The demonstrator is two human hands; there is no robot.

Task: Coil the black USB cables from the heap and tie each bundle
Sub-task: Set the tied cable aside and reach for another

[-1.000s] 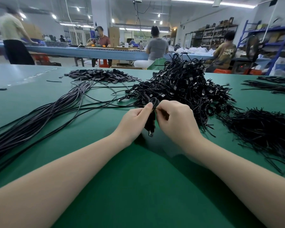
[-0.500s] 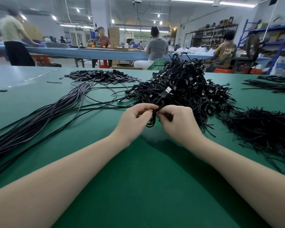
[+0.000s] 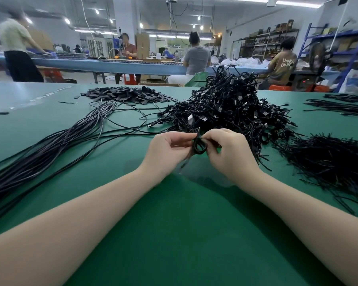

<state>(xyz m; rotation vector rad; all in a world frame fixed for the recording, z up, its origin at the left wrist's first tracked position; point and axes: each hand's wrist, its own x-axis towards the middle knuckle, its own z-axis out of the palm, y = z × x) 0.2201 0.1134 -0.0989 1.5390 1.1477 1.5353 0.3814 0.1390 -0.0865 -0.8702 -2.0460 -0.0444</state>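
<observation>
My L hand (image 3: 170,150) & R hand (image 3: 228,150) both pinch one small coil (image 3: 199,145), held above table (image 3: 174,234). Heap (image 3: 227,112) at 12 o'clock, ties (image 3: 331,159) at 3.

Coiled cable (image 3: 199,145) between both hands' pinching grips

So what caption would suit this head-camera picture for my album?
Both hands, left and right, pinch a small coiled black cable above the green table, before a heap of bundled cables.
</observation>
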